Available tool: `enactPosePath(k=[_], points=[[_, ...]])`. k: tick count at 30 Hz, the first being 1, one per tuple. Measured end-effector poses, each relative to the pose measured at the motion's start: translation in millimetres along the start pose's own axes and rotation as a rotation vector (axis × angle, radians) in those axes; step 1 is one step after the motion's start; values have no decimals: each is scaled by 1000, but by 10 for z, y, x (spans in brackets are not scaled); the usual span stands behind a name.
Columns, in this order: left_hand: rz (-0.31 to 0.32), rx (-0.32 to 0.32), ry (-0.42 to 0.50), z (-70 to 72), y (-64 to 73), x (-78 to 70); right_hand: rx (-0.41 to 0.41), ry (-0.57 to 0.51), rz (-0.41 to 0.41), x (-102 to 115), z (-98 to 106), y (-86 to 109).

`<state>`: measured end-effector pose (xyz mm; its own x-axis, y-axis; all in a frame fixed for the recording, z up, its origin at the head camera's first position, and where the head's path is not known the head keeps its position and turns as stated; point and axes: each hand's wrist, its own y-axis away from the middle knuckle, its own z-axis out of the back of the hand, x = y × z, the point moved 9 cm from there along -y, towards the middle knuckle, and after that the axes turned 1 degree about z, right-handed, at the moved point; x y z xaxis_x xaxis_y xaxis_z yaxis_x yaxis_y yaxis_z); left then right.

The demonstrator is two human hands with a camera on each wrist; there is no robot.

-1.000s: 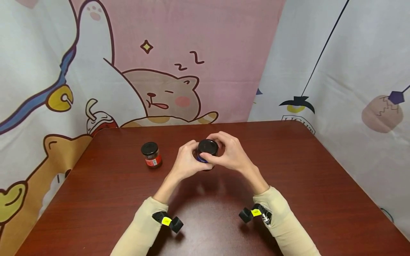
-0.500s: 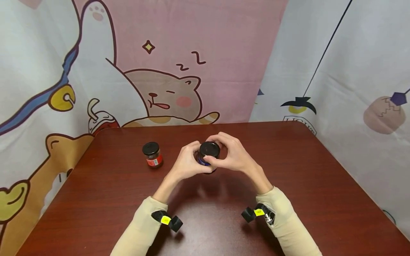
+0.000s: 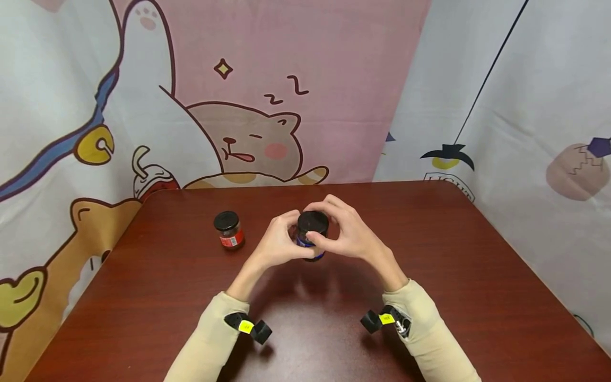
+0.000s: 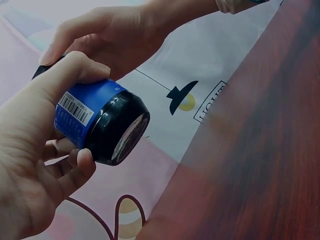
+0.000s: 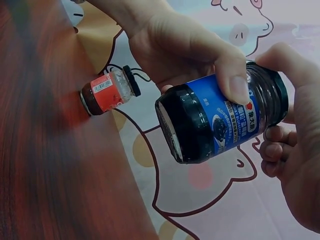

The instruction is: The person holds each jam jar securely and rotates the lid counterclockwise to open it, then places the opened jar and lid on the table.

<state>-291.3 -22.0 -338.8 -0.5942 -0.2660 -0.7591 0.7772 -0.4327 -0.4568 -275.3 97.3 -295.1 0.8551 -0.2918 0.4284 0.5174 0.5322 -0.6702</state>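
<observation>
Nearest are two pale sleeves point(image 3: 202, 339), reaching in over the table point(image 3: 310, 339), which is reddish-brown with a shine on its bare front part. A black wrist camera point(image 3: 261, 332) with a yellow tag sits on each sleeve.

Beyond the cuffs, the hands meet at a blue-labelled jar point(image 5: 215, 117), near the middle of the table's far half. The left hand point(image 3: 278, 241) is curved round the jar's body, parted only as wide as the glass; its thumb lies across the blue label and its fingers bend round the other side. The right hand point(image 3: 347, 232) has hold of the top — thumb on the near side of the black lid point(image 3: 313, 223), fingers bent over the far side — and spreads about as wide as the lid. The jar is roughly upright and off the table: its base shows in both wrist views. Its contents look dark, with clear glass between label and lid, and the left wrist view shows a barcode on the label.

To the left, apart from the hands, a red-labelled jar point(image 3: 229, 232) stands upright on the table, its black lid on.

Behind the table's far edge hangs a printed cloth point(image 3: 343, 90), pink and pale grey, with a sleeping cartoon animal point(image 3: 253, 140) and, farther right, a lamp drawing point(image 3: 446, 156).
</observation>
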Motion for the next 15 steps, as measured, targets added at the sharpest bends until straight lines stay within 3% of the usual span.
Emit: enactPosePath(k=[9, 15], points=[[-3, -69, -62, 67, -15, -9, 9, 57, -34, -1, -1, 2], [-2, -143, -154, 127, -15, -21, -55, 83, -83, -57, 36, 14]])
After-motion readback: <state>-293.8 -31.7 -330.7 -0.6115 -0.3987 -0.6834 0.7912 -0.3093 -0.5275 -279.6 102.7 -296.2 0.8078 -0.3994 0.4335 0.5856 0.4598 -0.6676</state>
